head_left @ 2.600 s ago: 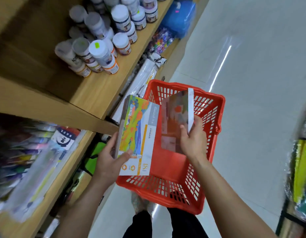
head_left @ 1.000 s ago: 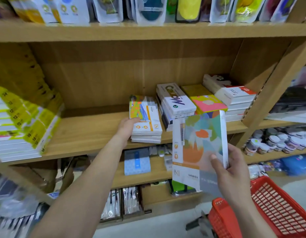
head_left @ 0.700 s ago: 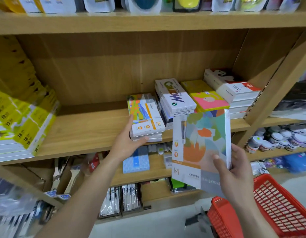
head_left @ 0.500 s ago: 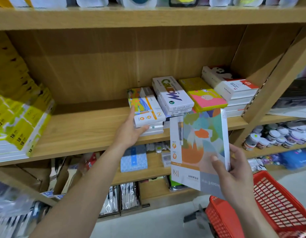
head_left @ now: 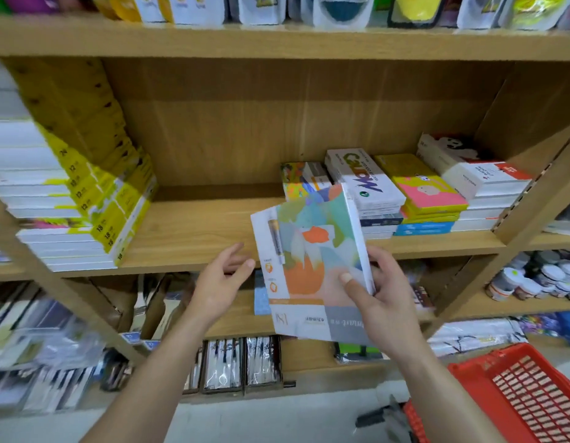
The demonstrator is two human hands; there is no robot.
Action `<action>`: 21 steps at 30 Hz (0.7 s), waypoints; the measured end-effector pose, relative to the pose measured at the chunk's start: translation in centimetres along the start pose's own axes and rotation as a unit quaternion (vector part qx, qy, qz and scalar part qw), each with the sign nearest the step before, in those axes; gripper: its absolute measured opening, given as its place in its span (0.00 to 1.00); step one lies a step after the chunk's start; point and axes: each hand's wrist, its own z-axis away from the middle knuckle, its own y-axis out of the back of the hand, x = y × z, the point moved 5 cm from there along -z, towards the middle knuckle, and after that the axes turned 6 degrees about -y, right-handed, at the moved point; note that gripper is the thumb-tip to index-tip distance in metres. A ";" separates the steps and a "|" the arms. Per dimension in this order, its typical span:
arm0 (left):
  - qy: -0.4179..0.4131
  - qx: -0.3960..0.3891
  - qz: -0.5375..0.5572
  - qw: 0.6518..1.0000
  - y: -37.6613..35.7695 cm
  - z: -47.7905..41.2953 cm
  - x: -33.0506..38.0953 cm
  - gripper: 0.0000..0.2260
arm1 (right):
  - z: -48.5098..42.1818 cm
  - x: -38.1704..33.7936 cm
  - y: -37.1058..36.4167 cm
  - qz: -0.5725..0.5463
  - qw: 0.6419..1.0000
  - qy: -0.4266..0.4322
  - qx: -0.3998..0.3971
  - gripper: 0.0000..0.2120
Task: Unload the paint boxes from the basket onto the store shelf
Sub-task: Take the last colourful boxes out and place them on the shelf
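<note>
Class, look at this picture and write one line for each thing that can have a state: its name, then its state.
Pastel paint box, held tilted before the shelf, not yet shelved.
Right hand, gripping that box.
Left hand, open, holding nothing.
Bright paint boxes, stacked flat on the shelf.
Red basket, visible part empty.

Pale floor [head_left: 277,420] beneath wooden shelving [head_left: 197,233]

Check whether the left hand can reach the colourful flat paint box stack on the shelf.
Probably yes: the open left hand holds nothing, bare wooden shelf lies ahead; the held pastel box only partly fronts the colourful box stack.
</note>
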 end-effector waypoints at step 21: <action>0.033 0.091 -0.236 0.967 10.5 1.1 -4.4 0.30 | -15.3 3.4 -20.9 0.341 0.931 -0.049 -0.121 0.19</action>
